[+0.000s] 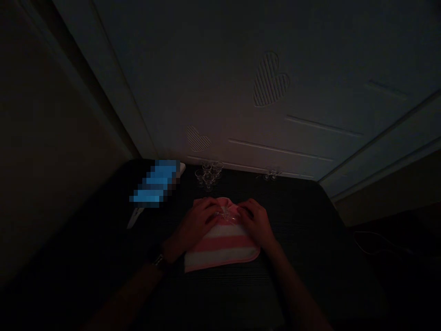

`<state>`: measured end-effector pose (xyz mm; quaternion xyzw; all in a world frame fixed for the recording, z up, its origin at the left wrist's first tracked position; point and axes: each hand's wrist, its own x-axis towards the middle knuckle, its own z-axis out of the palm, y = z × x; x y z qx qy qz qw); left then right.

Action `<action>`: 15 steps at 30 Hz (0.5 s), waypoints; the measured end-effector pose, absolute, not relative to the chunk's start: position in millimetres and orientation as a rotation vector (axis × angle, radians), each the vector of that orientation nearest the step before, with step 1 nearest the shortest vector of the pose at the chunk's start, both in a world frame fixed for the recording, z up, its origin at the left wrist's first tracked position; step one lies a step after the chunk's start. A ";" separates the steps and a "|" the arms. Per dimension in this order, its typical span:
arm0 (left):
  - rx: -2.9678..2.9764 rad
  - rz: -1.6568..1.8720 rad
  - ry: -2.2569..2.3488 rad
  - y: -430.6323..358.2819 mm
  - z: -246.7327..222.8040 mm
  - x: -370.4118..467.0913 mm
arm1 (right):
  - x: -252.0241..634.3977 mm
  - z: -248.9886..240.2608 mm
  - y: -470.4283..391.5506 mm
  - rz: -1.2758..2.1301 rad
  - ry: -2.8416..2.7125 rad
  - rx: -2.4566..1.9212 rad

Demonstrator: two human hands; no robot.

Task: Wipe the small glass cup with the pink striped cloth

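A pink and white striped cloth (220, 246) lies on the dark table, its far part bunched up between my hands. On that bunched part rests a small clear glass-like object (225, 214); the dimness hides its exact shape. My left hand (203, 214) comes from the left, its fingers curled over the cloth beside the clear object. From the other side my right hand (255, 218) bends its fingers onto the cloth, the fingertips close to the clear object. Whether either hand also touches that object I cannot tell. A dark watch (158, 259) is on my left wrist.
Several small stemmed glasses (209, 174) stand clustered behind the cloth, with more small glassware (273, 174) further right. A lit, blurred screen (156, 184) leans at the back left. A pale panel with heart reliefs (270, 80) rises behind the dark table (303, 257).
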<state>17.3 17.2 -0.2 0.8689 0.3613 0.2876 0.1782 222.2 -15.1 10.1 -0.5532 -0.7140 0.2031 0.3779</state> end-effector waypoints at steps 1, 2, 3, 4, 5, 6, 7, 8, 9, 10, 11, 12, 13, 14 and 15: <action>2.461 0.809 1.017 17.3 -0.5 17.1 | 221.7 11.9 -16.2 0.537 -1.802 -1.388; 2.464 0.807 1.015 17.4 -0.7 16.9 | 221.0 13.3 -17.1 0.558 -1.791 -1.360; 2.467 0.805 1.013 17.5 -0.8 16.7 | 220.2 14.2 -17.7 0.580 -1.794 -1.334; 2.467 0.805 1.016 17.5 -0.8 16.6 | 219.4 14.3 -18.0 0.602 -1.810 -1.311; 2.467 0.806 1.020 17.6 -0.6 16.5 | 218.6 13.7 -17.9 0.620 -1.833 -1.293; 2.466 0.802 1.023 17.5 -0.2 16.5 | 217.8 12.6 -17.4 0.632 -1.855 -1.281; 2.465 0.797 1.026 17.4 0.4 16.5 | 217.4 11.0 -16.7 0.637 -1.872 -1.277; 2.463 0.791 1.028 17.2 1.1 16.6 | 217.2 9.3 -15.8 0.636 -1.879 -1.283; 2.460 0.780 1.029 16.9 1.8 16.7 | 217.4 7.5 -14.8 0.629 -1.876 -1.293; 2.456 0.774 1.027 16.7 2.5 16.9 | 218.0 5.9 -13.8 0.619 -1.869 -1.304; 2.452 0.769 1.026 16.4 3.0 17.1 | 218.8 4.6 -12.8 0.607 -1.860 -1.317; 2.446 0.771 1.029 16.2 3.2 17.3 | 219.9 3.6 -12.1 0.596 -1.857 -1.329; 2.442 0.772 1.030 16.1 3.2 17.5 | 220.9 2.9 -11.4 0.585 -1.861 -1.340; 2.438 0.775 1.032 16.2 2.9 17.7 | 221.9 2.5 -11.0 0.572 -1.871 -1.351; 2.437 0.776 1.030 16.3 2.5 17.8 | 222.7 2.2 -10.8 0.559 -1.887 -1.363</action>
